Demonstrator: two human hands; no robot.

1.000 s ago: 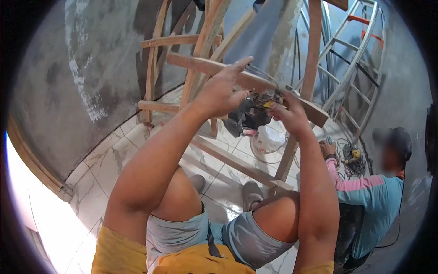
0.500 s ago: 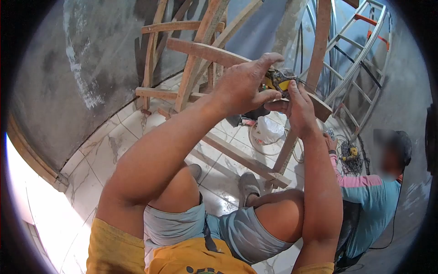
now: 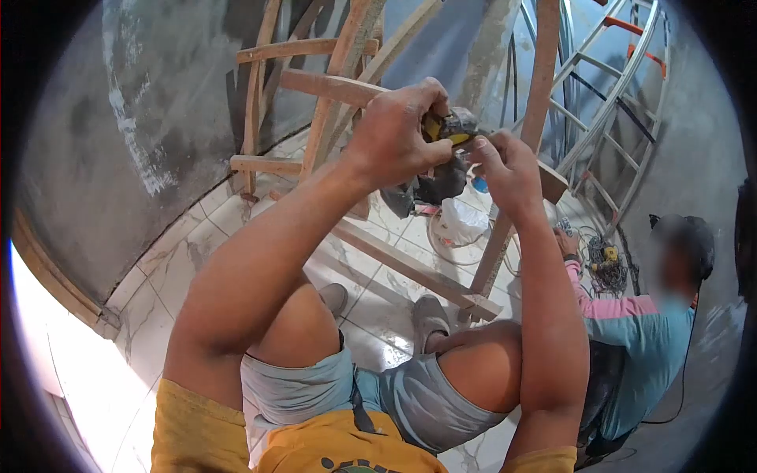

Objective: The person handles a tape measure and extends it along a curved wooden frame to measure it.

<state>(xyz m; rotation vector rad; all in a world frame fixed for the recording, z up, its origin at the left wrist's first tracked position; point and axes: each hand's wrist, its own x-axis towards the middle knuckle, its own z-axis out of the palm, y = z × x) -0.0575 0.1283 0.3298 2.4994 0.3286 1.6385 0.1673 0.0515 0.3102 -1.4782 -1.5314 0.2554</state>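
Note:
My left hand (image 3: 398, 138) is closed around a worn yellow and black tape measure (image 3: 434, 126), its case partly covered by my fingers. A short length of yellow blade shows at its right side. My right hand (image 3: 511, 169) pinches at the blade's end, thumb and fingers together. Just behind both hands runs a curved wooden crosspiece (image 3: 335, 87), part of a wooden frame with slanted legs. My hands hide the middle of that crosspiece. Whether they touch it, I cannot tell.
A metal ladder (image 3: 607, 102) leans at the right. A co-worker (image 3: 643, 339) sits low at the right, one hand near a tangle of wire (image 3: 607, 272). Below the crosspiece are a white plastic bag (image 3: 461, 223) and a lower wooden bar (image 3: 410, 264). A grey wall (image 3: 79, 158) stands left.
Both hands and the tape measure have shifted slightly left. My right fingers have moved from beside the case to the blade's end, and the view has shifted a little.

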